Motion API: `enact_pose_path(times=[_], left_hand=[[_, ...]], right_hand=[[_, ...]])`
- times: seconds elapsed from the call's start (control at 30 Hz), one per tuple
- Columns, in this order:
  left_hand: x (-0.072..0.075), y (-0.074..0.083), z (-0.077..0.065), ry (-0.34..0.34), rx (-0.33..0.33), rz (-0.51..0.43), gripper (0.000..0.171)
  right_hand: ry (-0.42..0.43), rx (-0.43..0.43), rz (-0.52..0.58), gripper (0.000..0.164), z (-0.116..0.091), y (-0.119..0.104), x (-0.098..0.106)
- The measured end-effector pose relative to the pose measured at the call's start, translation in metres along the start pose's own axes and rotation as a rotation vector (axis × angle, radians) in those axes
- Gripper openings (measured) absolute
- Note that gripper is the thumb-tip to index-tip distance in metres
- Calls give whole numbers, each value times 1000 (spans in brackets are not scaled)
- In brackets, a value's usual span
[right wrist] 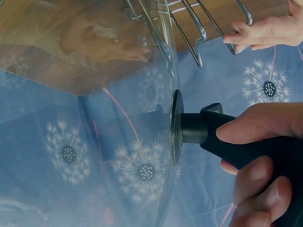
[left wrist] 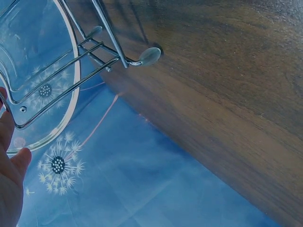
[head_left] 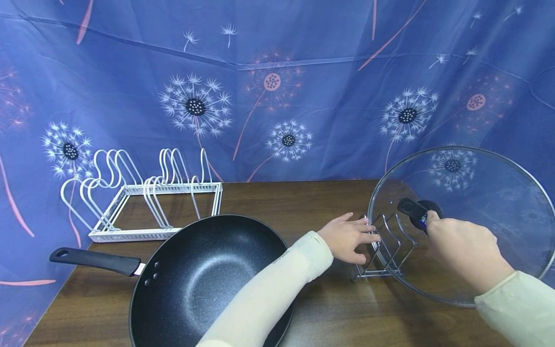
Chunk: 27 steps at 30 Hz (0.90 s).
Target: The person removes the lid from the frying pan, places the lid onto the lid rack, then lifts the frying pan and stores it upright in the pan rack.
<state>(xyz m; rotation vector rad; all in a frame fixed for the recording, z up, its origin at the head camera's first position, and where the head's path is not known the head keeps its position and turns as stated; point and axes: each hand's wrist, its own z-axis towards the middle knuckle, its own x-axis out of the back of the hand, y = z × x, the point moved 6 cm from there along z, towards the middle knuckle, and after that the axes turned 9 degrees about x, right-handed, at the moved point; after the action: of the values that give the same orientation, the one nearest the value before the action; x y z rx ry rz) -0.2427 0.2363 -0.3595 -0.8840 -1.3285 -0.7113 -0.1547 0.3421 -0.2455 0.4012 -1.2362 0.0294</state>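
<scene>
My right hand [head_left: 464, 246] grips the black handle [right wrist: 194, 127] of a large glass lid [head_left: 503, 207] with a steel rim. The lid stands upright, its near-left edge among the wires of a small silver wire rack [head_left: 379, 274]. Whether it bears on the rack's base cannot be made out. At the rack's left side my left hand [head_left: 349, 237] reaches out with spread, fairly straight fingers that touch the wires. Only part of that hand shows in the left wrist view, beside the rack's wire loops [left wrist: 68, 93].
A black wok [head_left: 221, 270] lies on the wooden table [head_left: 338, 308], under my left forearm, its handle [head_left: 95, 261] pointing left. Behind it stands a white rack [head_left: 134, 235] with several curved dividers. A blue dandelion-print cloth [head_left: 329, 96] hangs along the back.
</scene>
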Motion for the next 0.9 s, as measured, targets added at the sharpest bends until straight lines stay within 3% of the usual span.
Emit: enact_pose_path(times=[0.13,0.23,0.27,0.37,0.53,0.67,0.9], left_hand=[[1,0,0,9,1,3,61],[1,0,-1,4,4,2,61],[1,0,-1,2,5,0,61],[1,0,-1,-6,8,-5,60],[0,1,-2,-11,1,-19,60],[0,0,-2,-15,1,-23,61],[0,0,-1,-19,13,-26,61]], right_hand=[[39,1,-22,61,0,-1,2],[143,22,-51,65,-1,-4,7],[185,33,-59,64,-2,-5,9],[200,42,-63,56,-2,-7,10],[88,11,-22,36,2,-5,5],[11,-21,-5,31,4,-3,1],[204,19,-45,32,2,-7,7]])
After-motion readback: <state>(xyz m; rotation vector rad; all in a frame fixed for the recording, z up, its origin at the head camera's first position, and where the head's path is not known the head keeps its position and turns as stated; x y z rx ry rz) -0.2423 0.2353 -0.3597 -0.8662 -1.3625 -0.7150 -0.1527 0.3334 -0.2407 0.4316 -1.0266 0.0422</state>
